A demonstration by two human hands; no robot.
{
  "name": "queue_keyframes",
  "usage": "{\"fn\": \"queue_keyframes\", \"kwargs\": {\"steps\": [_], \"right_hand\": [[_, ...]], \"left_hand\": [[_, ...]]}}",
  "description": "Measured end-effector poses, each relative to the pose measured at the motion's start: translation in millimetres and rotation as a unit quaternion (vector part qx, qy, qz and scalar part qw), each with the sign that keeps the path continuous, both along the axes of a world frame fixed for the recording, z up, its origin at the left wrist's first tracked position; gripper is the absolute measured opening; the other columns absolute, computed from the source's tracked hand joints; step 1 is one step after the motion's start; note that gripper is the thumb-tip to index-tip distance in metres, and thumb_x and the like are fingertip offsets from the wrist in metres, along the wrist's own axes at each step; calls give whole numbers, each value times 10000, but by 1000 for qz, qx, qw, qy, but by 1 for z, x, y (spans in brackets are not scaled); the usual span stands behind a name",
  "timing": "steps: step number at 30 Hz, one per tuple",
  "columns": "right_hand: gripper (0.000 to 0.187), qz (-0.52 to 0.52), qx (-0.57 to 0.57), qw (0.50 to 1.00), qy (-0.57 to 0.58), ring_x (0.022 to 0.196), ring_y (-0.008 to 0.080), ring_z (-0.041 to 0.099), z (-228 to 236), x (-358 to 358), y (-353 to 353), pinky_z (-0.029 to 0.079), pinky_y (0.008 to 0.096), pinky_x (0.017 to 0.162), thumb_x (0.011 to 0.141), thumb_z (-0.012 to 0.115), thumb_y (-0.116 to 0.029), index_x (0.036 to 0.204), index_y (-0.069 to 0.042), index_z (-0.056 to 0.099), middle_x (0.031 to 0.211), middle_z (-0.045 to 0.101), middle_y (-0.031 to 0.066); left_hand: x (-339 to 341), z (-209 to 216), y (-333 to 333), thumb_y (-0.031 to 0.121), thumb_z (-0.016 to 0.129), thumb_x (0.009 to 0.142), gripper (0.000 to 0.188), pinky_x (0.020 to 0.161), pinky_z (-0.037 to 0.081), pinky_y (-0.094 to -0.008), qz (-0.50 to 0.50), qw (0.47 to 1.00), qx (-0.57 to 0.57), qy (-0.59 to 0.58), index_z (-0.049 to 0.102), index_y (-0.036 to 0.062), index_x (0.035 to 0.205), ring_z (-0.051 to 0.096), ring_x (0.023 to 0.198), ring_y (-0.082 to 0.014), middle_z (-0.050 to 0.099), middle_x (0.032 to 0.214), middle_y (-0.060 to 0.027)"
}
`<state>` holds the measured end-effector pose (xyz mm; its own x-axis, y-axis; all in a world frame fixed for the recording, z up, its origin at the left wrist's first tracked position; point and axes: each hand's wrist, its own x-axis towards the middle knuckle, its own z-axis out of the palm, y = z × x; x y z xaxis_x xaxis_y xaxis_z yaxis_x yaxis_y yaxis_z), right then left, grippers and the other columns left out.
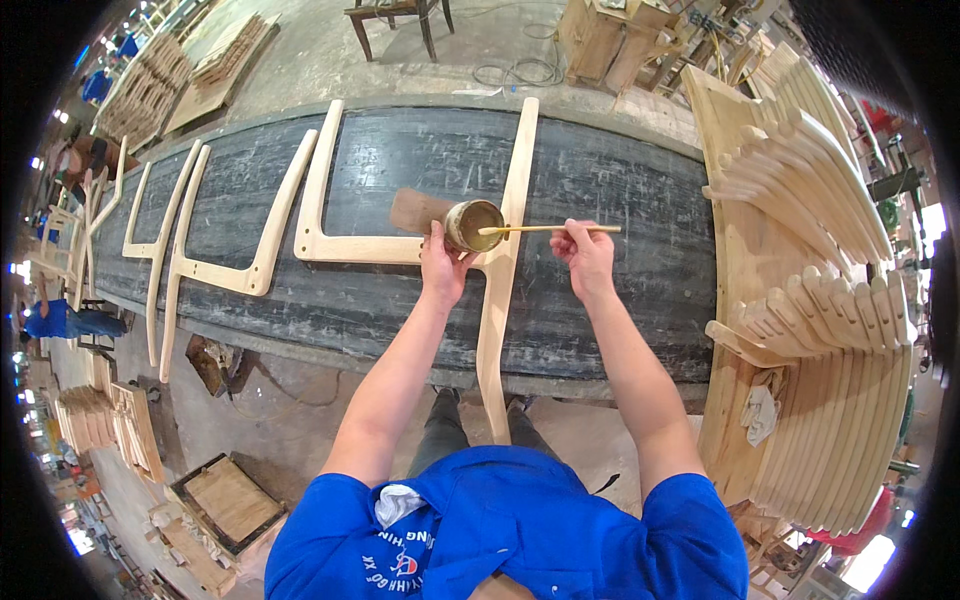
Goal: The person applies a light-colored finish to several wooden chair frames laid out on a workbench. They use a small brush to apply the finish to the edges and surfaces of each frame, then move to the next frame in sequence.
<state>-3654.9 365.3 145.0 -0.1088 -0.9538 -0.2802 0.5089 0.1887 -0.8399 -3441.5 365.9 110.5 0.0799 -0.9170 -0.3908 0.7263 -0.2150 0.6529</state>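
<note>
My left hand (pixel 445 268) is wrapped round a small round pot (pixel 473 222) with yellowish-brown stuff inside, tilted so its mouth shows. My right hand (pixel 585 258) pinches a thin wooden stick (pixel 560 229), whose pale tip is at the pot's mouth. A flat brown piece of wood (pixel 415 212) shows just left of the pot. Beneath my hands lies a pale wooden chair-side frame (pixel 365 249), joined to a long curved leg (pixel 494 330) that reaches over the table's near edge toward me.
The long dark table (pixel 620 300) carries more wooden frames (pixel 222 277) at the left. On the right, a wooden board (pixel 725 440) holds stacked curved wooden parts (pixel 820 320) and a white rag (pixel 760 412). A dark chair (pixel 400 12) and coiled cable (pixel 520 72) are beyond the table.
</note>
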Motion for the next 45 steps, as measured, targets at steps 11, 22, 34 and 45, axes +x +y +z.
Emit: {"fn": "queue_keyframes", "kwargs": {"steps": [11, 22, 34, 45], "right_hand": [[174, 41, -80, 983, 162, 615, 135, 614, 7, -7, -29, 481, 255, 537, 906, 575, -187, 813, -56, 511, 740, 627, 78], [156, 203, -210, 802, 521, 585, 245, 559, -11, 19, -53, 449, 328, 570, 866, 587, -151, 813, -22, 516, 660, 551, 138], [195, 239, -233, 757, 562, 630, 340, 562, -14, 46, -50, 431, 393, 560, 860, 579, -158, 742, -19, 510, 646, 540, 158], [56, 402, -356, 609, 583, 740, 322, 584, 13, 22, -95, 470, 398, 638, 769, 616, -85, 793, -69, 568, 736, 570, 127]], "left_hand": [[23, -34, -1, 432, 358, 971, 423, 821, 510, -427, 18, 999, 21, -28, 428, 109, 1235, 534, 1088, -238, 536, 1191, -83], [89, -48, 52, 449, 387, 961, 402, 861, 459, -429, 105, 994, 21, -7, 399, 155, 1235, 506, 1093, -213, 504, 1209, -46], [105, -45, 68, 434, 386, 965, 383, 889, 434, -441, 131, 991, 19, -1, 381, 176, 1248, 500, 1095, -205, 492, 1221, -35], [113, -41, 73, 465, 390, 953, 430, 909, 438, -469, 118, 992, 36, -31, 432, 143, 1235, 508, 1116, -245, 507, 1224, -60]]}}
